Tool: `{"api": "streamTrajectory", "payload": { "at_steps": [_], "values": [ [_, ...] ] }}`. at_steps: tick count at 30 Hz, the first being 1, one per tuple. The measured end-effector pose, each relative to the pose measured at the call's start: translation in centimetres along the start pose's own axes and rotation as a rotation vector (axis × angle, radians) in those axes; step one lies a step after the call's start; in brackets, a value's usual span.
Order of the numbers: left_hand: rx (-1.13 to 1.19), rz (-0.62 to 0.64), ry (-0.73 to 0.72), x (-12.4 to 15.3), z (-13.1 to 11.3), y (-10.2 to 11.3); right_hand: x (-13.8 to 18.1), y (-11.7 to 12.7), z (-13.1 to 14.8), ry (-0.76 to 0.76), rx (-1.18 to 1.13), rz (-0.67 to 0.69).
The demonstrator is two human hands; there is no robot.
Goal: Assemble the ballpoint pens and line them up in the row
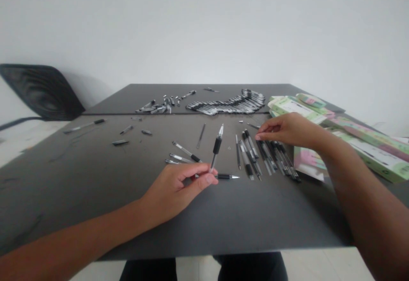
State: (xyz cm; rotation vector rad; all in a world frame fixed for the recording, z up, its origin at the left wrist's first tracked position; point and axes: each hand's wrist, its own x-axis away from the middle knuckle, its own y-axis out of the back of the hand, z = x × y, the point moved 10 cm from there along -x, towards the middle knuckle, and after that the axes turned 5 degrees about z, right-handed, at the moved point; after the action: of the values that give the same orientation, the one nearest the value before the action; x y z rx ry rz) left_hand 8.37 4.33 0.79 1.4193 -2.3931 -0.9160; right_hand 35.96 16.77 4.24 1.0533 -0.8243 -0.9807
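While the left hand (180, 185) pinches a gel pen (216, 146) between thumb and fingers near its lower end, the pen stands nearly upright above the bench (223, 221), its pointed metal tip uppermost and its black grip just below. The right hand (289, 129) reaches over the far end of a loose group of pens (251, 149), thumb and forefinger close together; whether they grasp anything cannot be told.

Just behind the left fingers lies another black-gripped pen (228, 177), its metal tip pointing right, with a clear-barrelled pen (185, 149) slanting beyond it. A thin refill (201, 136) rests farther back, to the left of the held pen's tip. Across the bench, a long curving row of pens (236, 104) lies side by side, and a heap of pen caps (156, 109) sits to its left.

Beside the right forearm are several pastel cartons, the nearest long one green and white (372, 155). A black mesh-backed chair (47, 93) stands at the left.
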Motion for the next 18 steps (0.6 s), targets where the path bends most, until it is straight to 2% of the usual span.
{"api": "streamTrajectory", "payload": {
  "at_steps": [6, 11, 14, 18],
  "values": [
    [0.000, 0.023, -0.019, 0.0, -0.3, -0.3, 0.0, -0.6, -0.4, 0.002, -0.018, 0.058],
    [0.012, 0.009, -0.019, 0.0, -0.2, -0.1, 0.0, -0.6, -0.4, -0.004, -0.027, 0.046],
    [0.021, 0.002, -0.013, 0.0, -0.2, 0.1, 0.4, 0.1, -0.5, -0.034, -0.051, -0.016],
    [0.028, 0.008, 0.000, -0.1, -0.1, 0.1, 1.5, 2.1, -0.6, -0.086, -0.071, -0.194]
  ]
}}
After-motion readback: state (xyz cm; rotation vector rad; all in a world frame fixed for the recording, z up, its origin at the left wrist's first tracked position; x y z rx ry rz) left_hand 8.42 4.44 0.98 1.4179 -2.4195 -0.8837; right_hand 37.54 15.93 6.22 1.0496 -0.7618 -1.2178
